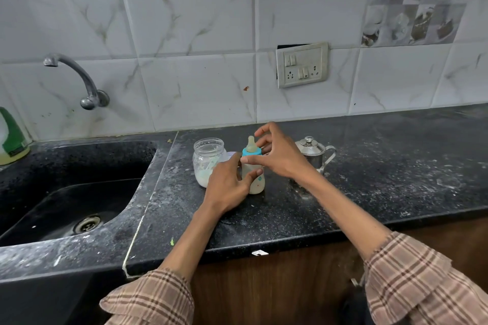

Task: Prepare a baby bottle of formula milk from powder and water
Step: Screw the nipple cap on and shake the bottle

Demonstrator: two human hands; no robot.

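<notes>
A baby bottle (255, 179) with a blue collar and a pale teat stands upright on the black counter (369, 179), filled with pale liquid. My left hand (229, 185) wraps its lower body from the left, thumb across the front. My right hand (277, 153) is at the collar, thumb against it and fingers spread apart above and behind the teat. An uncapped clear jar (207, 161) with white powder at the bottom and a scoop inside stands just left of the bottle.
A steel lidded jug (315, 152) stands right of my right hand. Behind the bottle lies a pale lid (229, 156). The black sink (74, 192) with a wall tap (76, 79) is to the left, a green bottle (12, 137) at its far corner.
</notes>
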